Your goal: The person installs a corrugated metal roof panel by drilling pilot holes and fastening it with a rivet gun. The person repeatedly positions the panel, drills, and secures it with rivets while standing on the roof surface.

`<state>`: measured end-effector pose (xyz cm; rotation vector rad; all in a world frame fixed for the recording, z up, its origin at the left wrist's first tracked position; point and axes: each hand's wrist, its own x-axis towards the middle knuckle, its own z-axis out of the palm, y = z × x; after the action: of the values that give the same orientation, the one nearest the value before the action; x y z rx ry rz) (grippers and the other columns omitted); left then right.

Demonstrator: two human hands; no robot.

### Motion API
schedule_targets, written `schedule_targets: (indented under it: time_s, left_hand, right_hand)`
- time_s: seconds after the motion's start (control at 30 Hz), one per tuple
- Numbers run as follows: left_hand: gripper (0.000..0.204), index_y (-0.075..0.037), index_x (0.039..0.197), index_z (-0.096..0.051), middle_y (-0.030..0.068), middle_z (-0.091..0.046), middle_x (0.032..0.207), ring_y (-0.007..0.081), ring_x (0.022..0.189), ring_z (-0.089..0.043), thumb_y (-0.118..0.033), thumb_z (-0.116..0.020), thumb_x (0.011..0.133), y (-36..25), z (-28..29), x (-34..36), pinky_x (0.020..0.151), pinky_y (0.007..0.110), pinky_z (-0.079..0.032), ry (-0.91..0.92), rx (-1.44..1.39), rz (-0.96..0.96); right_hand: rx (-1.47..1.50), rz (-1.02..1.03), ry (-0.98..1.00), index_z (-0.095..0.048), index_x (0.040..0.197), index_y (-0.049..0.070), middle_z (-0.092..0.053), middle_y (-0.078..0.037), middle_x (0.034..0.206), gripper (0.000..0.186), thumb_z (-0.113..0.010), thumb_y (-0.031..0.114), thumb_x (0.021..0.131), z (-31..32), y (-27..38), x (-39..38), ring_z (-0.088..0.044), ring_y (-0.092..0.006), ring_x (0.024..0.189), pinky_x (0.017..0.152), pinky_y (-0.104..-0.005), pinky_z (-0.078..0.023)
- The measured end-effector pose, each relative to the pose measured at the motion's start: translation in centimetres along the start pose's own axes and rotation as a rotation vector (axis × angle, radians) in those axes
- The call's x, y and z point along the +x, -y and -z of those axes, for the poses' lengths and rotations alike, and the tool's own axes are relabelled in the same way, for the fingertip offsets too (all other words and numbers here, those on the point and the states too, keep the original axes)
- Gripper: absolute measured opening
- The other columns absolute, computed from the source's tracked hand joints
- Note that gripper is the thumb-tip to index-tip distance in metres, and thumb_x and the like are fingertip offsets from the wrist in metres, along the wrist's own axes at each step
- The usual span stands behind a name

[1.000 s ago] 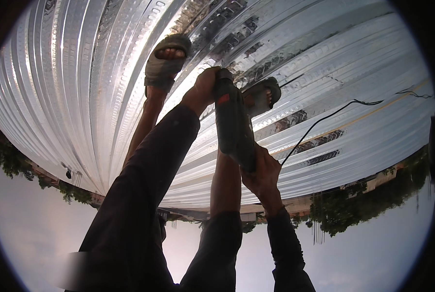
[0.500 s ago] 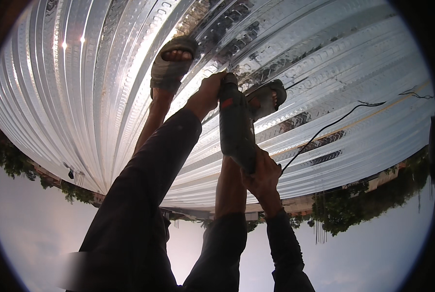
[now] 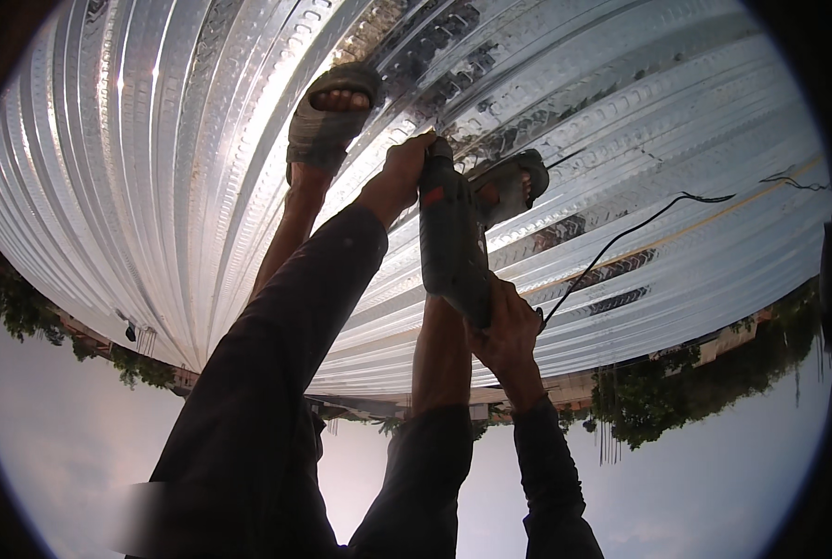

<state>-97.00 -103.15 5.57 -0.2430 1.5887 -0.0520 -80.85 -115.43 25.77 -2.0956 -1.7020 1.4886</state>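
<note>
A dark corded drill (image 3: pixel 454 233) points away from me, its chuck close to the ribbed metal sheets (image 3: pixel 239 205). My right hand (image 3: pixel 509 331) is closed around the drill's rear handle. Beside the chuck, my left hand (image 3: pixel 403 173) is closed with the fingertips bunched at the tool's front. Whatever those fingers pinch is hidden by the hand and the glare. The drill's black cord (image 3: pixel 611 250) leaves near my right wrist and runs off over the sheets to the right.
My feet stand on the sheets in a left sandal (image 3: pixel 327 130) and a right sandal (image 3: pixel 507 191), on either side of the drill. A yellow line (image 3: pixel 686 224) crosses the ribs at right. Trees (image 3: pixel 658 401) and thin upright rods show beyond the sheet's edge.
Both hands and the drill stay almost in place. The right hand has shifted very slightly to the right on the handle, and the view has tilted a touch.
</note>
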Motion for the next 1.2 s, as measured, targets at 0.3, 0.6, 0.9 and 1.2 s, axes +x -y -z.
schedule_targets:
  time_s: [0.3,0.6,0.9,1.2]
  left_hand:
    - [0.082,0.007,0.104,-0.072,0.0156,-0.069,0.096,0.0217,0.09,-0.063,-0.072,-0.061,0.085,4.4,2.0,-10.0,0.082,0.036,-0.048,0.093,0.367,-0.044]
    - [0.068,0.008,0.092,-0.074,0.0171,-0.07,0.082,0.0212,0.078,-0.068,-0.059,-0.071,0.078,5.2,-0.3,-14.9,0.07,0.035,-0.052,-0.015,0.285,-0.049]
    - [0.055,-0.001,0.104,-0.073,0.0082,-0.07,0.095,0.019,0.089,-0.065,-0.052,-0.074,0.082,2.6,-0.2,-16.1,0.083,0.032,-0.05,0.029,-0.017,0.068]
    - [0.04,-0.008,0.113,-0.067,0.0013,-0.068,0.088,0.0116,0.066,-0.06,-0.043,-0.065,0.094,4.8,-3.5,-12.9,0.054,0.029,-0.044,0.069,-0.501,0.012]
  right_hand:
    - [-0.136,-0.319,0.199,-0.062,0.105,0.009,-0.063,-0.012,0.091,0.038,-0.076,0.016,0.071,2.1,2.7,2.8,-0.068,-0.0343,0.078,0.068,-0.0447,-0.055]
    - [-0.297,-0.29,0.372,-0.064,0.09,0.006,-0.067,-0.012,0.088,0.038,-0.084,0.019,0.061,3.5,3.1,5.1,-0.071,-0.034,0.074,0.064,-0.0441,-0.058]
    - [-0.428,-0.148,0.38,-0.064,0.081,0.007,-0.067,-0.011,0.076,0.031,-0.083,0.021,0.061,5.6,5.2,8.7,-0.071,-0.0321,0.066,0.061,-0.0426,-0.058]
    - [-0.605,0.008,0.468,-0.065,0.085,0.007,-0.067,-0.011,0.079,0.024,-0.074,0.013,0.064,7.9,4.0,12.1,-0.072,-0.0309,0.069,0.063,-0.0419,-0.058]
